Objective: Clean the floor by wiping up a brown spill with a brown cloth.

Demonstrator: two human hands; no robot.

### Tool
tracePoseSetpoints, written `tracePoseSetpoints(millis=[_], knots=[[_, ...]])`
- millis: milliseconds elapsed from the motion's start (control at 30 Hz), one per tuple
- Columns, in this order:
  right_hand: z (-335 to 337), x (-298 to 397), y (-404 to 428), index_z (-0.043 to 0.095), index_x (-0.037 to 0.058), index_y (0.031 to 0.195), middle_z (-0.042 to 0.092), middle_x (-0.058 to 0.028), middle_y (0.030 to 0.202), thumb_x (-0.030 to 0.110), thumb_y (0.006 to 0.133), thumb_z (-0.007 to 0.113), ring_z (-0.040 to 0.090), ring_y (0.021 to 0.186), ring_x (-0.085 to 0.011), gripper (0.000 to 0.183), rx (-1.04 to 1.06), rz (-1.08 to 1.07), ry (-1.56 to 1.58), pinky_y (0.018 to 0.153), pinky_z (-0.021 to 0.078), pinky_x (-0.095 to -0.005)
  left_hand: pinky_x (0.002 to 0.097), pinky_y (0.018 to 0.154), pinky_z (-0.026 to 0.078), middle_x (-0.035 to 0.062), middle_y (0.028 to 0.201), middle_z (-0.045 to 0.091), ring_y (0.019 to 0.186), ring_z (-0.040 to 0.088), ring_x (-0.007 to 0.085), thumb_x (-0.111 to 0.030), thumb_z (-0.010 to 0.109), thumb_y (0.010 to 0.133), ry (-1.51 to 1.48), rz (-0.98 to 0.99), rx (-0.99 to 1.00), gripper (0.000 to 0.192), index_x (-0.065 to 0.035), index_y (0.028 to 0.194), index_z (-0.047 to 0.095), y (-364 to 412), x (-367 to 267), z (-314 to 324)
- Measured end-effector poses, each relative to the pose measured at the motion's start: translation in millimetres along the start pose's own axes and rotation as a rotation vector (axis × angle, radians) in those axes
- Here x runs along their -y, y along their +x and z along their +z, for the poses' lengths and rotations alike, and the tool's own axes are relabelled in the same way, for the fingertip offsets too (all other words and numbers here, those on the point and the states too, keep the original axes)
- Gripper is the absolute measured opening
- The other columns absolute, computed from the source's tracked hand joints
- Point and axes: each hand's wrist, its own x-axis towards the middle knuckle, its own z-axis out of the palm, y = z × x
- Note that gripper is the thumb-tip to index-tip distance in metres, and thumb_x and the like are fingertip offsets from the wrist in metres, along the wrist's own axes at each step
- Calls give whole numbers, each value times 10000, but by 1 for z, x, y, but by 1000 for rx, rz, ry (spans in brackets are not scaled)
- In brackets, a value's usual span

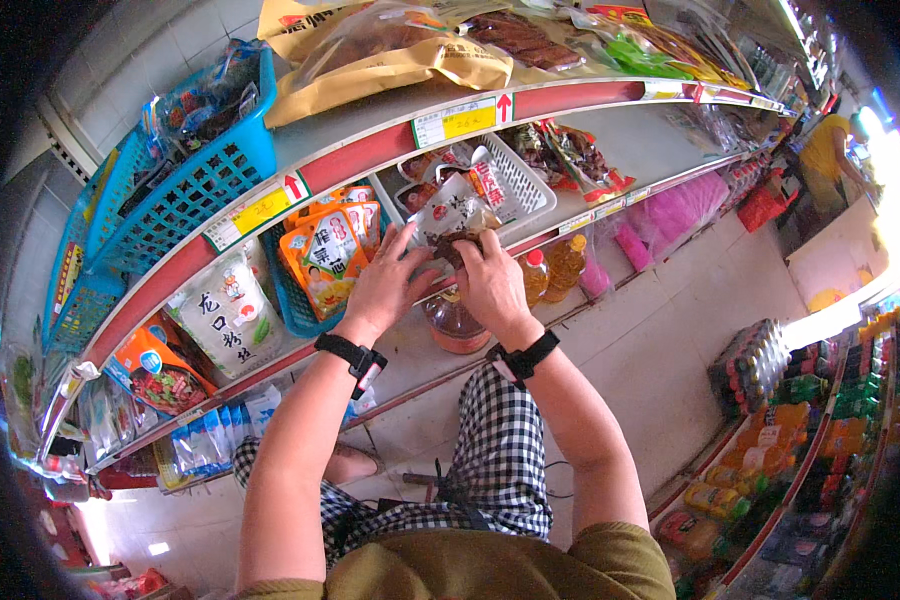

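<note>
A clear-and-white plastic food packet (454,206) with dark contents stands tilted at the front of a white perforated basket (529,184) on the middle shelf. My right hand (491,281) pinches its lower part between thumb and fingers. At the packet's left edge is my left hand (390,285), fingers spread; whether they grip the edge cannot be told. Behind the packet, other packets (439,161) lie in the same basket. Left of my hands, orange pickle pouches (326,255) fill a blue basket (300,319).
A red-edged upper shelf (375,142) overhangs the hands, with a blue basket (187,195) and large food bags (397,56) on it. Oil bottles (562,270) stand below. Bottled drinks (765,439) line the right. A person (825,161) in yellow is far right.
</note>
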Motion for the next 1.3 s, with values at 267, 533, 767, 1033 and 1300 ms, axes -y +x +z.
tracePoseSetpoints(millis=[267, 533, 767, 1033, 1300], knots=[[-24, -110, 40, 671, 78, 930, 574, -163, 979, 83, 786, 559, 595, 872, -361, 182, -170, 106, -349, 712, 523, -445, 431, 1071, 350, 175, 1443, 369, 1347, 322, 393, -283, 625, 887, -68, 0, 8, 307, -72, 1110, 626, 2, 0, -2], [1, -140, 108, 690, 68, 831, 665, -171, 811, 106, 799, 538, 671, 761, -297, 160, -32, -44, -489, 687, 548, -398, 449, 1045, 385, 175, 1426, 389, 1333, 340, 411, -301, 632, 883, -62, -16, 43, 273, -96, 1065, 624, 0, 2, -6], [29, -172, 152, 711, 95, 874, 681, -159, 829, 132, 823, 506, 665, 813, -329, 215, -144, 85, -283, 735, 538, -415, 456, 1060, 374, 175, 1448, 370, 1355, 305, 416, -281, 637, 877, -126, -70, 108, 269, -101, 1077, 639, 2, -9, -4], [-50, -142, 105, 700, 85, 988, 668, -196, 890, 79, 730, 580, 646, 855, -354, 284, 226, 20, -232, 794, 518, -443, 457, 1054, 380, 190, 1463, 347, 1368, 295, 394, -339, 577, 900, -26, -67, 60, 339, -97, 1132, 631, -1, 1, -1], [-64, -148, 102, 701, 54, 891, 665, -196, 863, 67, 714, 577, 639, 845, -374, 217, 245, 8, -248, 793, 509, -447, 455, 1066, 362, 177, 1460, 363, 1361, 299, 413, -306, 627, 885, -122, -77, 84, 318, -56, 1081, 641, 4, -4, -4]])
